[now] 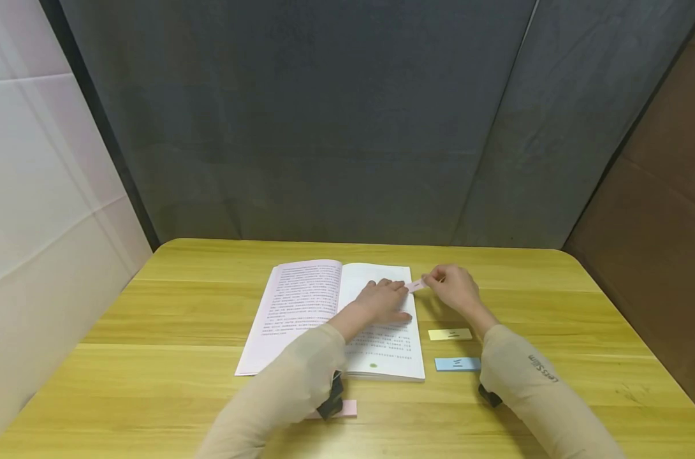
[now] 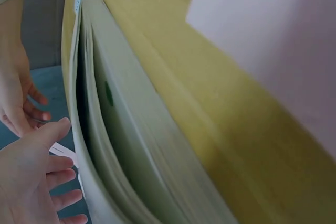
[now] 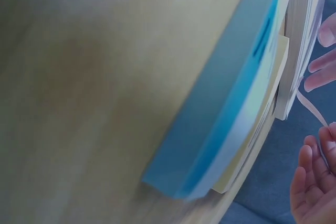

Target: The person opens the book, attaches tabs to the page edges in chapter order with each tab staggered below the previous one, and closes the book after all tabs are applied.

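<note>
A: Where is the pale slip (image 1: 416,285)?

B: Between the two hands, at the right edge of the book (image 1: 298,312), which lies spread on the counter (image 1: 169,306). Its inner end meets the right-hand page's edge; the rest reaches out past it.

A: Which way does its long axis run?

B: Across that page edge rather than along it, rising a little toward the right hand (image 1: 454,290). From the right grip, the slip points left, back to the page.

A: And what is each grip doing?

B: The right one is narrow, thumb and fingers pinching the slip's outer end. The left hand (image 1: 384,302) lies on the page, fingers stretched out, its tips at the inner end. Whether they press the slip itself or the paper beside it, I can't tell.

A: So which hand is nearer?

B: Neither by much: the left is at the inner end, the right at the outer. The right wrist view shows the slip bowed between them.

A: Anything close by?

B: The yellow pad (image 1: 441,335) and the blue pad (image 1: 458,364) lie nearer the person, apart from the slip.
</note>
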The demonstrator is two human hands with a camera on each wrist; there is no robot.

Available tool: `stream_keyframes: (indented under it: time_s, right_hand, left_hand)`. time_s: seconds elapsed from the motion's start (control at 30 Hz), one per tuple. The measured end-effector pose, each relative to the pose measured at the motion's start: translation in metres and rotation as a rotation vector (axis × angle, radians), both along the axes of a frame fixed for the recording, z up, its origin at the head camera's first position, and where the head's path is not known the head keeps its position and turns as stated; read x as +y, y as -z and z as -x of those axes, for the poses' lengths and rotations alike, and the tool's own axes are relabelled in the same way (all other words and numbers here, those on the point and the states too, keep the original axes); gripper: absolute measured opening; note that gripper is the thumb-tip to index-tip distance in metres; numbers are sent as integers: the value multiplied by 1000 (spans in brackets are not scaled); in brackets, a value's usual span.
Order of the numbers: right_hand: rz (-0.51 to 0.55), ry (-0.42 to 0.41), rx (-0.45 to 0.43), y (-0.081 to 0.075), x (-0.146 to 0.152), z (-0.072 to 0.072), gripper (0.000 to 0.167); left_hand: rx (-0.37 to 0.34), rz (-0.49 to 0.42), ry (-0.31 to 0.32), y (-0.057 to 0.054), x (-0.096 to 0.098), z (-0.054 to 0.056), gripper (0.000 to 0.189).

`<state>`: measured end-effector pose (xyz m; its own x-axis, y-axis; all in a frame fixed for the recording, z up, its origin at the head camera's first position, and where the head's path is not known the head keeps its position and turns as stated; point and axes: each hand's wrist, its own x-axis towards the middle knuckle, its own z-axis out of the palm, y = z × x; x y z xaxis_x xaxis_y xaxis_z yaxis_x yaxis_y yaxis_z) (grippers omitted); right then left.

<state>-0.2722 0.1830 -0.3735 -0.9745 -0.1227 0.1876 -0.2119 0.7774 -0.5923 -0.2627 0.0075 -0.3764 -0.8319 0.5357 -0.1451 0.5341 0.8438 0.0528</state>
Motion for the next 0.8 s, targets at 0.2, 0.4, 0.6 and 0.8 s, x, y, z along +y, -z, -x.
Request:
stream_keyframes:
  time_s: [0.2, 0.4, 0.6, 0.8]
  right_hand:
    - [-6, -4, 0, 1, 0, 0, 22]
    - [-6, 2, -8, 3, 1, 0, 23]
    - [-44, 7, -27, 5, 5, 1, 23]
    - [-94, 3, -31, 6, 8, 2, 22]
  left_hand:
    - [21, 13, 8, 1, 3, 0, 64]
    - [66, 32, 11, 2, 7, 1, 59]
    - [92, 55, 11, 5, 9, 2, 58]
    - [78, 50, 3, 3, 9, 0, 57]
